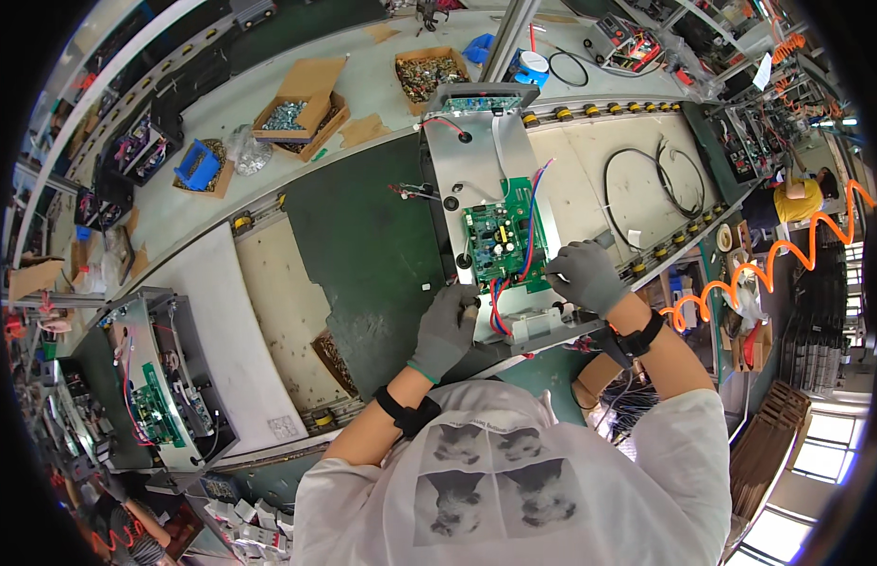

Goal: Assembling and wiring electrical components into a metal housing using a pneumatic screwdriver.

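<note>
Green circuit board point(506, 231), in the head view, lies on a metal panel point(457, 160). The gloved left hand point(447, 330) and right hand point(587, 276) curl near its lower corners; whether either grips, I cannot tell. It looks light, stiff and fragile, best held by its edges. No label on it is legible.

On my head view I have the gloved left hand point(446, 330) near the lower left corner of a green circuit board point(503, 231) and the gloved right hand point(587, 275) at its right edge, fingers curled. Red and blue wires point(530, 226) cross the board, which sits on a silver metal chassis point(457, 162). Beyond, I see a box of small parts point(429, 74) on the grey surface point(371, 90).
</note>
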A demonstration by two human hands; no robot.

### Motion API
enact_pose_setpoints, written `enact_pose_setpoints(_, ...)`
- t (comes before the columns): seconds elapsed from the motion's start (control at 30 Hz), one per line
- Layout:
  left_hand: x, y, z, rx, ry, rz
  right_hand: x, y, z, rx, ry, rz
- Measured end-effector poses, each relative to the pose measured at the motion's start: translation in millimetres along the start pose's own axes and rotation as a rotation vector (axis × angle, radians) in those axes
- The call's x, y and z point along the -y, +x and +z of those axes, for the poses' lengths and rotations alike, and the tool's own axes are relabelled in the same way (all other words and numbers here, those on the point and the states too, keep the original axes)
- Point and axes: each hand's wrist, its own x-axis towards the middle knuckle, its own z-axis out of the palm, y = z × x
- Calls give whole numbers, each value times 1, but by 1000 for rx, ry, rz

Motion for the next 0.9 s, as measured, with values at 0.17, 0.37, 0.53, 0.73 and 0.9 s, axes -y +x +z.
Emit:
enact_pose_setpoints(0.17, 5, 1, 0, 23, -50, 13, 2, 3, -1, 53, -158, -75)
enact_pose_setpoints(0.37, 18, 1, 0, 41, -112, 50, 9, 8, -5, 124, -281, -157)
enact_pose_setpoints(0.53, 39, -4, 7, -53, -213, -49, 18, 9, -1, 155, -303, -32)
enact_pose_setpoints(0.73, 60, 0, -7, -108, -194, -332, 24, 19, -2, 252, -272, 149)
enact_pose_setpoints(0.9, 48, 12, -18, -62, 132, -285, 18, 24, 0, 325, -290, 105)
